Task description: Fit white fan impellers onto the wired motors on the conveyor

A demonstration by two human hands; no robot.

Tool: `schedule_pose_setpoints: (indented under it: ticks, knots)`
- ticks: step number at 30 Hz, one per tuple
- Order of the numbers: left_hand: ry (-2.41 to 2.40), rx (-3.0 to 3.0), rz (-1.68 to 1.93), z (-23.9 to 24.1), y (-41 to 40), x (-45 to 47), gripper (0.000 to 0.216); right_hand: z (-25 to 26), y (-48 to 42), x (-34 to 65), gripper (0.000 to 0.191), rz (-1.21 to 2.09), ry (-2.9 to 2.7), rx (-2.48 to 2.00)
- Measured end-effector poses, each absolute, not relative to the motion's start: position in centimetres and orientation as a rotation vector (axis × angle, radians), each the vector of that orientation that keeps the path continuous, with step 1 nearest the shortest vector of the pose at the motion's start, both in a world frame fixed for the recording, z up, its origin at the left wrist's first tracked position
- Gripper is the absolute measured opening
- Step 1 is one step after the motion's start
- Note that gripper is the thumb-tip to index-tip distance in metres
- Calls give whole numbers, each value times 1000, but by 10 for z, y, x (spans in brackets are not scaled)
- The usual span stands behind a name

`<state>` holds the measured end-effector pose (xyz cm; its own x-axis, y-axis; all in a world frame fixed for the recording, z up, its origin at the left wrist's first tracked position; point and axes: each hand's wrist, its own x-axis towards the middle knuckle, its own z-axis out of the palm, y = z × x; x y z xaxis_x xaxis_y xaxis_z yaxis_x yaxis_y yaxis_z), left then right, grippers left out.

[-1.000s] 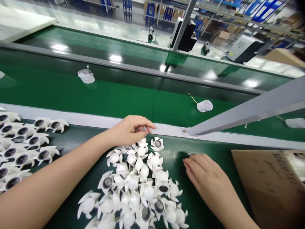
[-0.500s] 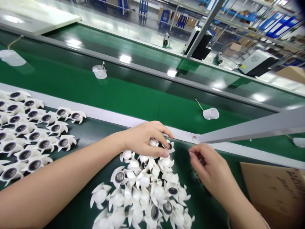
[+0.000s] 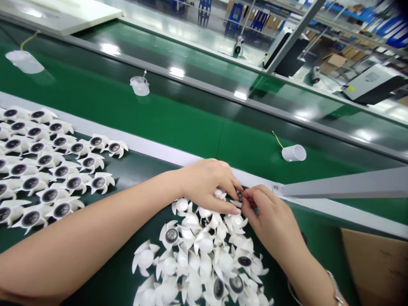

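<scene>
My left hand point(image 3: 213, 185) reaches over the top of a loose pile of white fan blades point(image 3: 204, 244). Its thumb and fingers close round one white fan blade point(image 3: 236, 204), mostly hidden by the fingers. Fingertips of my right hand point(image 3: 269, 214) are pinched together at this blade's hub, touching it from the right. Whatever small thing they hold is hidden. Blades in the pile lie at mixed angles, some showing dark round hubs.
Fan blades in rows point(image 3: 44, 159), dark hubs up, lie at left. Beyond a pale rail point(image 3: 153, 148), a green conveyor belt point(image 3: 191, 123) carries white cylindrical housings point(image 3: 293, 153) with wires. A grey metal bar point(image 3: 344, 182) and a cardboard box point(image 3: 376, 263) are at right.
My right hand has moved left and now meets the fan blade at my left fingertips. The view has shifted, so the scene sits farther right in the picture.
</scene>
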<state>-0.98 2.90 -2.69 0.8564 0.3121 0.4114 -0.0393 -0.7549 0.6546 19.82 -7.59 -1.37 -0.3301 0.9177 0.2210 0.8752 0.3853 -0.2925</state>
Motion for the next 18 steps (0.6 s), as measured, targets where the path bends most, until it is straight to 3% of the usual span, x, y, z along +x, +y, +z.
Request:
schedule_pose_setpoints:
  ticks: [18]
  knots:
    - [298, 2391, 618, -24, 25, -10, 24, -10, -75, 204, 9, 161, -2437, -1384]
